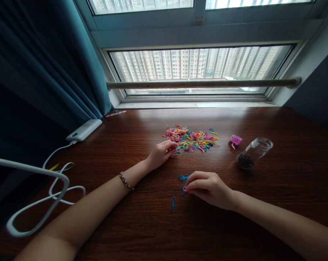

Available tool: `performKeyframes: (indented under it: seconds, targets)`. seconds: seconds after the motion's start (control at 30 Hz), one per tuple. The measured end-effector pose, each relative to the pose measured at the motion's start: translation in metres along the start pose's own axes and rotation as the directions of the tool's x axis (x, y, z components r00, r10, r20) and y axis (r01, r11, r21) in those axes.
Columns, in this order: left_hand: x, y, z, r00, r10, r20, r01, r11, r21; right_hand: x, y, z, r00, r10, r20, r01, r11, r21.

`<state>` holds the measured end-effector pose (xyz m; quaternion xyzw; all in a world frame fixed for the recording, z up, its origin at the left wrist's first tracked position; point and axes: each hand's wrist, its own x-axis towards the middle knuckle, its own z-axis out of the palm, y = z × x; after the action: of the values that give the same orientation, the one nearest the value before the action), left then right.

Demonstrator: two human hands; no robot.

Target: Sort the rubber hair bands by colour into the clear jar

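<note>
A loose pile of small looped clips (192, 139) in pink, yellow, blue and red lies on the brown table. At the pile's left edge is my left hand (161, 154), its thumb and fingers pinched together; whatever is between the tips is too small to make out. Closer to me, my right hand (208, 186) pinches a pink clip (185, 189) between thumb and forefinger. Several blue clips (182, 177) lie under and beside those fingertips, partly hidden by them. One more blue clip (173, 203) lies apart, nearer to me.
A clear glass jar (254, 152) with dark contents lies tilted on the right, beside a small pink object (235, 140). On the left are a white power strip or charger (84, 129) and a looped white cable (63, 185). A window rail (202, 84) runs behind the table (131, 232).
</note>
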<state>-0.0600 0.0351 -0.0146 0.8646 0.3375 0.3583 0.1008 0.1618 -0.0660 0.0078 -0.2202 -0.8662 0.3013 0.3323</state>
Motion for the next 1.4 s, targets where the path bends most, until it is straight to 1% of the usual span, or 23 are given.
performKeyframes:
  seconds: [0.03, 0.07, 0.1, 0.13, 0.2, 0.23, 0.27, 0.33, 0.4, 0.43, 0.5, 0.57, 0.63, 0.7, 0.83, 0.93, 1.03, 1.07, 1.13, 1.27, 1.33, 1.4]
  targets:
    - [0.000, 0.000, 0.000, 1.000, 0.004, -0.005, -0.004, 1.000, -0.009, 0.001, 0.002, -0.002, 0.996, 0.063, -0.068, -0.061, 0.998, 0.029]
    - [0.000, 0.001, 0.000, 1.000, 0.011, -0.006, -0.012, 1.000, -0.022, 0.001, 0.005, -0.004, 0.980, 0.136, -0.148, -0.127, 0.989, 0.069]
    - [0.000, 0.003, 0.000, 1.000, 0.025, -0.002, -0.025, 0.999, -0.039, 0.002, 0.009, -0.008, 0.946, 0.220, -0.239, -0.195, 0.973, 0.123]
    - [0.000, 0.006, 0.001, 0.999, 0.043, 0.008, -0.043, 0.997, -0.061, 0.004, 0.016, -0.012, 0.891, 0.307, -0.334, -0.256, 0.948, 0.188]
    - [-0.001, 0.015, 0.001, 0.994, 0.093, 0.054, -0.087, 0.990, -0.111, 0.006, 0.035, -0.022, 0.740, 0.447, -0.502, -0.321, 0.891, 0.320]
    - [-0.002, 0.020, 0.002, 0.988, 0.128, 0.092, -0.114, 0.983, -0.141, 0.007, 0.046, -0.027, 0.677, 0.470, -0.566, -0.318, 0.881, 0.351]
    - [-0.003, 0.025, 0.002, 0.977, 0.168, 0.134, -0.144, 0.975, -0.170, 0.007, 0.057, -0.031, 0.654, 0.465, -0.597, -0.299, 0.883, 0.361]
    - [-0.004, 0.033, 0.002, 0.948, 0.244, 0.206, -0.202, 0.958, -0.205, 0.006, 0.074, -0.036, 0.639, 0.431, -0.637, -0.297, 0.902, 0.313]
    - [-0.004, 0.034, 0.002, 0.932, 0.278, 0.233, -0.247, 0.957, -0.154, 0.004, 0.082, -0.037, 0.665, 0.387, -0.639, -0.371, 0.913, 0.167]
    - [-0.004, 0.033, 0.002, 0.937, 0.267, 0.226, -0.255, 0.963, -0.084, 0.002, 0.082, -0.036, 0.688, 0.362, -0.629, -0.419, 0.906, 0.063]
    - [-0.003, 0.027, 0.002, 0.962, 0.201, 0.185, -0.222, 0.970, 0.100, -0.001, 0.078, -0.034, 0.748, 0.317, -0.583, -0.488, 0.858, -0.160]
    - [-0.001, 0.019, 0.003, 0.980, 0.123, 0.157, -0.159, 0.957, 0.244, -0.003, 0.072, -0.031, 0.794, 0.293, -0.533, -0.510, 0.798, -0.320]
    - [-0.001, 0.014, 0.005, 0.984, 0.071, 0.162, -0.118, 0.944, 0.307, -0.004, 0.069, -0.028, 0.811, 0.295, -0.505, -0.522, 0.755, -0.397]
    - [-0.001, 0.011, 0.006, 0.982, 0.055, 0.180, -0.112, 0.940, 0.323, -0.005, 0.069, -0.027, 0.812, 0.311, -0.494, -0.538, 0.727, -0.426]
    - [-0.001, 0.009, 0.008, 0.981, 0.055, 0.187, -0.113, 0.943, 0.313, -0.005, 0.070, -0.027, 0.815, 0.331, -0.475, -0.548, 0.705, -0.449]
    - [-0.001, 0.009, 0.007, 0.984, 0.048, 0.169, -0.094, 0.957, 0.275, -0.004, 0.069, -0.028, 0.810, 0.328, -0.486, -0.546, 0.724, -0.422]
    - [-0.002, 0.011, 0.007, 0.992, 0.026, 0.125, -0.052, 0.978, 0.203, -0.003, 0.068, -0.029, 0.794, 0.316, -0.519, -0.545, 0.748, -0.378]
    - [-0.002, 0.011, 0.007, 0.994, 0.018, 0.110, -0.036, 0.985, 0.168, -0.004, 0.068, -0.030, 0.795, 0.313, -0.520, -0.544, 0.748, -0.380]
    - [-0.003, 0.014, 0.007, 0.997, 0.005, 0.081, -0.013, 0.995, 0.100, -0.005, 0.070, -0.030, 0.811, 0.308, -0.498, -0.536, 0.733, -0.419]
    - [0.000, 0.028, 0.002, 1.000, -0.006, 0.015, 0.005, 1.000, 0.030, -0.009, 0.074, -0.030, 0.856, 0.287, -0.430, -0.495, 0.693, -0.524]
    - [0.000, 0.040, -0.004, 0.999, -0.043, -0.013, 0.043, 0.999, 0.000, -0.011, 0.075, -0.029, 0.872, 0.274, -0.407, -0.474, 0.683, -0.556]
    - [-0.004, 0.056, -0.013, 0.996, -0.089, -0.002, 0.089, 0.995, -0.041, -0.011, 0.076, -0.028, 0.882, 0.265, -0.391, -0.458, 0.676, -0.577]
